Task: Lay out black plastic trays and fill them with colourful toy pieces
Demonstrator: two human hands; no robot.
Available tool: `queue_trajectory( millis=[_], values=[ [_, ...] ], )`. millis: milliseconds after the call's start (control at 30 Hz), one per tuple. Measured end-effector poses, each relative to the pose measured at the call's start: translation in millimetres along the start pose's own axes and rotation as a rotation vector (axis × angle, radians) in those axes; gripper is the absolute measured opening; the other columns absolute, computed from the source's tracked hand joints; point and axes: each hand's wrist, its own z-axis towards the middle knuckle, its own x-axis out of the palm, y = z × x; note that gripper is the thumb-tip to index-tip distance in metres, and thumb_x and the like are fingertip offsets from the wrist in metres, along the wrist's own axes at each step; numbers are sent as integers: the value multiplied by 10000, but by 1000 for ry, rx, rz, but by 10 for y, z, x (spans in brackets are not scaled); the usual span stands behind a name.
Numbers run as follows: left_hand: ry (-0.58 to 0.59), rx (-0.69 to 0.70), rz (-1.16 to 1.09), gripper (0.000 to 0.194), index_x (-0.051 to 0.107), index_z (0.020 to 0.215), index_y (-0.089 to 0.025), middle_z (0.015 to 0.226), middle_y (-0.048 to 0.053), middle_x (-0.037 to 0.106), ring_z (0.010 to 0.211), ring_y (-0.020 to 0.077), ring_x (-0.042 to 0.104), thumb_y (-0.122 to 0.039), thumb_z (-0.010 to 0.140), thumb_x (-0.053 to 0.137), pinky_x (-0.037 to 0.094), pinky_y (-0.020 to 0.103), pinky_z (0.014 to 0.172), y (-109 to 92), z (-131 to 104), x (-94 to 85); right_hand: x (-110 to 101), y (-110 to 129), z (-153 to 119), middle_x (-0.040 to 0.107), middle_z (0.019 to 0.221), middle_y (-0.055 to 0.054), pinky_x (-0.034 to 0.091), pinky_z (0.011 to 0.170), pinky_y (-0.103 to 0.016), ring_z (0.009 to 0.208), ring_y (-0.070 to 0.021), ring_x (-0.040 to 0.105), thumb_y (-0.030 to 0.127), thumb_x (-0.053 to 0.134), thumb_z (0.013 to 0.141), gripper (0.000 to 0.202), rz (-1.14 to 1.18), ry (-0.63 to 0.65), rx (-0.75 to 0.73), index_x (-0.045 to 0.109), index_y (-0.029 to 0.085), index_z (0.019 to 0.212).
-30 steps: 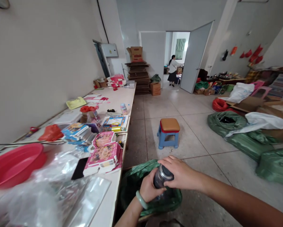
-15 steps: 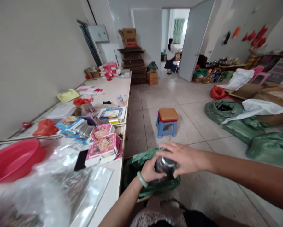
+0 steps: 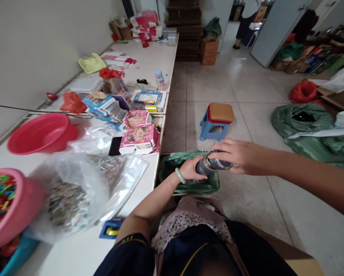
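In the head view, one dark flask (image 3: 208, 165) is held tilted between two hands: the left hand (image 3: 192, 168) is wrapped round its body, below a metallic ring, and the right hand (image 3: 235, 155) is curled over its top end. One pale green bangle (image 3: 180, 175) circles the left wrist. Directly below the hands, one bin lined with a green bag (image 3: 186, 156) gapes open. To the left hand's left, the edge of one white table (image 3: 74, 249) runs close beside the bin, carrying two neighbouring piles of pink boxes (image 3: 139, 135) and, farther left, one red basin (image 3: 42, 149) and one pink tub (image 3: 30, 195). One blue tape dispenser (image 3: 104, 231) lies behind the left hand, near that edge. Ahead of the right hand stands one stool (image 3: 221, 112), with open floor (image 3: 255, 122) on its right reaching to a green sack (image 3: 306, 120). The pink boxes bear printed pictures; their lettering is too small to read, and the flask's surface is too blurred for any marking
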Motion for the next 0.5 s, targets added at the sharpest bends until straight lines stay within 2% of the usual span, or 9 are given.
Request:
queue_trajectory(
  millis=[67,133,233,300,367,433,500],
  values=[
    [-2,10,-51,905,478,1318,-124,1238,144,636,1132,303,616,-475,564,836,463,420,1005,53,-31,-22,-158,-14,-25,547,1329,-23,341,1082,-498,1273,-266,453,268,606,775,435,79,-46,6,611,270,1210],
    [-49,4,-80,916,476,1317,-116,1245,151,632,1145,302,609,-473,557,842,453,424,1019,53,-64,-67,-258,-52,-90,543,1331,-27,349,1087,-502,1285,-268,458,350,635,771,466,172,-173,41,599,275,1229],
    [-126,-7,-67,915,495,1296,-115,1249,158,629,1158,304,601,-494,540,846,444,424,1031,-85,-106,-195,-171,-192,-256,529,1350,-58,435,1035,-469,1250,-273,510,453,689,739,633,412,-427,148,515,284,1324],
    [-151,12,-36,916,506,1287,-124,1234,154,639,1148,301,608,-519,533,844,449,412,1024,-263,-130,-323,80,-350,-369,562,1316,-71,501,963,-451,1178,-265,574,517,649,768,627,666,-562,256,484,300,1332],
    [-168,51,6,907,521,1271,-134,1197,142,658,1109,292,631,-549,529,836,470,395,995,-487,-147,-480,458,-529,-436,616,1240,-79,542,885,-457,1084,-262,631,563,555,818,534,946,-658,362,501,306,1283],
    [-169,111,57,866,540,1244,-146,1159,127,676,1063,281,653,-573,543,814,493,380,958,-732,-152,-652,888,-664,-434,650,1184,-95,552,840,-484,1019,-274,662,579,447,861,478,1169,-723,447,529,289,1232],
    [-155,202,92,801,547,1224,-147,1132,129,685,1035,276,668,-602,600,760,510,372,929,-975,-144,-815,1266,-688,-381,674,1145,-114,536,864,-514,1006,-286,671,577,330,899,492,1277,-743,493,556,268,1207]
  ],
)
